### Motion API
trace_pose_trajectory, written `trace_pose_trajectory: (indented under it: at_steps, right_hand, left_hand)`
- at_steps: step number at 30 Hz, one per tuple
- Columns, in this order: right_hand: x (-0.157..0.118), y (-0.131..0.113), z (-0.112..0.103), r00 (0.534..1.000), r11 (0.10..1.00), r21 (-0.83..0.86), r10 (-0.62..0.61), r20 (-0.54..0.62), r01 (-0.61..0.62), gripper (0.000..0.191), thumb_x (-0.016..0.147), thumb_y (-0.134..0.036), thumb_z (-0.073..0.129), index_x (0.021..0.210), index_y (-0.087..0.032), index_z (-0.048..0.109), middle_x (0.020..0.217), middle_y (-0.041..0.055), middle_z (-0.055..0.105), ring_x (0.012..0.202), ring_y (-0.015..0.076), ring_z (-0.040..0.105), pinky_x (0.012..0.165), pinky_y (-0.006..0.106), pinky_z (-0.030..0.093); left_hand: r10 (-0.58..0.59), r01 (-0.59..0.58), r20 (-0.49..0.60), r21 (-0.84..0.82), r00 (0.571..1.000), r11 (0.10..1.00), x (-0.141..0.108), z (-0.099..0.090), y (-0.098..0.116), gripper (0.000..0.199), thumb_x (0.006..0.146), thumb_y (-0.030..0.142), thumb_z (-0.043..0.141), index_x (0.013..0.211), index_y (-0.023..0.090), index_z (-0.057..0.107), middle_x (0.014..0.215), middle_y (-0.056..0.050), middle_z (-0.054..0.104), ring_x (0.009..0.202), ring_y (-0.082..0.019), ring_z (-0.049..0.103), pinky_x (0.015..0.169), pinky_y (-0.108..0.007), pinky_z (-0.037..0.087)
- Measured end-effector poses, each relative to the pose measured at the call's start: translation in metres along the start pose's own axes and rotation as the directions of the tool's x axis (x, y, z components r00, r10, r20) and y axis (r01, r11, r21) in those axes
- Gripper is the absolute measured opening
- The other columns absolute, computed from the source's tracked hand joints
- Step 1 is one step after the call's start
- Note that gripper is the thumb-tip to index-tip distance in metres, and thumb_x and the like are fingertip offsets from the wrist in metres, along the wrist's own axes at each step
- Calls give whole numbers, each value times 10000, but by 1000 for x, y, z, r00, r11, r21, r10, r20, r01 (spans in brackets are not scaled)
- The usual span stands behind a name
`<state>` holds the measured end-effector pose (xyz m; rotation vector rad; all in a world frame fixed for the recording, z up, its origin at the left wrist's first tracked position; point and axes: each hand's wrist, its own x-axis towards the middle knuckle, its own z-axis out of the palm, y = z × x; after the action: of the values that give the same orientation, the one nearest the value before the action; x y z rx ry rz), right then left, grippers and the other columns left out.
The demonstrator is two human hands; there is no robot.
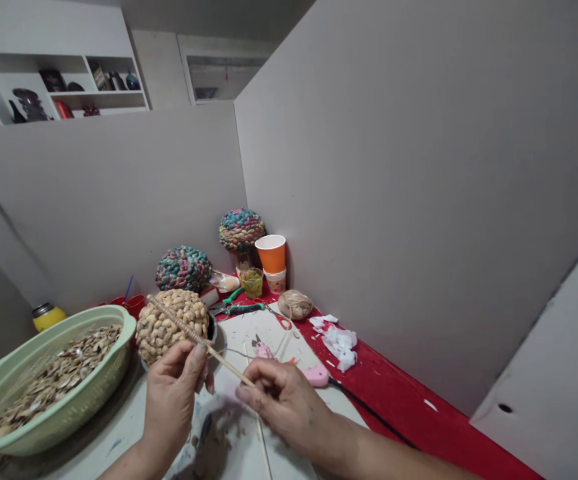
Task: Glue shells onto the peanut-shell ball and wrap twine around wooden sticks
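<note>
A thin wooden stick (226,364) slants between my two hands above the work board. Its far part is wound with tan twine (175,320). My left hand (173,390) pinches the stick near the end of the winding, thumb against fingers. My right hand (291,403) grips the bare lower part between thumb and fingers. A strand of twine trails right from near my left fingers, toward the twine ball (295,305). Just behind the wound end sits a round ball covered in pale shells (155,339). Another thin stick (263,443) lies on the board below my right hand.
A green basket of shells (127,327) stands at left. Beyond my hands lie a pink glue gun (316,375) with a black cord and green-handled pliers (246,309). Farther back are two colourful balls (183,268), an orange cup (271,255) and crumpled white tissue (341,347).
</note>
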<state>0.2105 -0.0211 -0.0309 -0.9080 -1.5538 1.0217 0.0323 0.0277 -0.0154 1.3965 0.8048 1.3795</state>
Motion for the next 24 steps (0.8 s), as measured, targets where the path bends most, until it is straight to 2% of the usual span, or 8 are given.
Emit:
trace_pose_trajectory:
  at_steps: [2, 6, 10, 14, 16, 20, 22, 24]
  right_hand:
    - [-1, 0, 1, 999, 999, -45, -29, -17, 29, 413, 890, -501, 539, 662, -156, 518, 517, -57, 422, 481, 72, 362, 474, 207, 273]
    - [-1, -3, 1, 998, 1000, 3, 13, 63, -13, 474, 900, -568, 478, 685, -151, 547, 469, -55, 440, 429, 72, 374, 462, 207, 303]
    - [0, -5, -1, 978, 979, 161, 92, 186, -122, 518, 876, -633, 475, 760, -140, 584, 440, -76, 436, 376, 51, 316, 423, 182, 278]
    - [0, -2, -2, 929, 926, 283, 144, 342, -248, 533, 865, -662, 463, 770, -148, 569, 438, -79, 458, 328, 45, 305, 377, 177, 239]
    - [0, -1, -1, 945, 938, 267, 140, 296, -223, 481, 868, -623, 503, 800, -150, 561, 468, -78, 467, 358, 46, 329, 395, 177, 246]
    - [-1, 1, 2, 997, 995, 81, 60, 51, -64, 353, 829, -501, 635, 787, -165, 534, 519, -88, 411, 458, 59, 342, 451, 190, 247]
    - [-1, 0, 3, 1000, 1000, 1, 19, 2, -19, 351, 860, -482, 589, 726, -166, 518, 517, -75, 412, 472, 69, 355, 465, 201, 261]
    - [-1, -2, 3, 1000, 1000, -13, 7, 1, -7, 371, 889, -488, 532, 705, -167, 508, 512, -57, 447, 468, 77, 389, 476, 209, 290]
  left_hand:
    - [-1, 1, -4, -10, 1000, 1000, 0, 0, 0, 262, 839, 351, 661, 673, 159, 600, 523, 41, 497, 501, -89, 419, 487, -214, 354]
    - [-3, 2, -9, -24, 1000, 1000, -1, 2, 1, 215, 823, 344, 679, 736, 151, 643, 530, 37, 501, 507, -91, 431, 487, -213, 361]
    - [-2, 2, 0, -42, 1000, 999, -1, 4, 3, 208, 818, 352, 681, 821, 144, 677, 528, 35, 500, 501, -100, 446, 476, -217, 377]
    - [-3, 3, 7, -42, 1000, 999, -2, 4, 5, 210, 808, 349, 689, 766, 145, 667, 519, 33, 500, 487, -102, 441, 465, -220, 385]
    - [-2, 2, 3, -34, 1000, 999, -3, 4, 5, 225, 807, 348, 691, 718, 146, 648, 515, 31, 501, 486, -101, 439, 469, -218, 382]
    - [3, -3, -17, -13, 1000, 1000, -2, 3, 3, 253, 814, 349, 686, 672, 152, 614, 508, 36, 497, 483, -94, 427, 477, -212, 368]
    - [4, -4, -16, -9, 1000, 1000, -1, 3, 3, 260, 818, 345, 683, 659, 155, 605, 511, 35, 502, 488, -94, 431, 480, -212, 365]
    - [7, -7, -15, -7, 1000, 1000, -1, 3, 2, 264, 815, 340, 686, 648, 153, 604, 515, 32, 509, 493, -95, 440, 483, -213, 368]
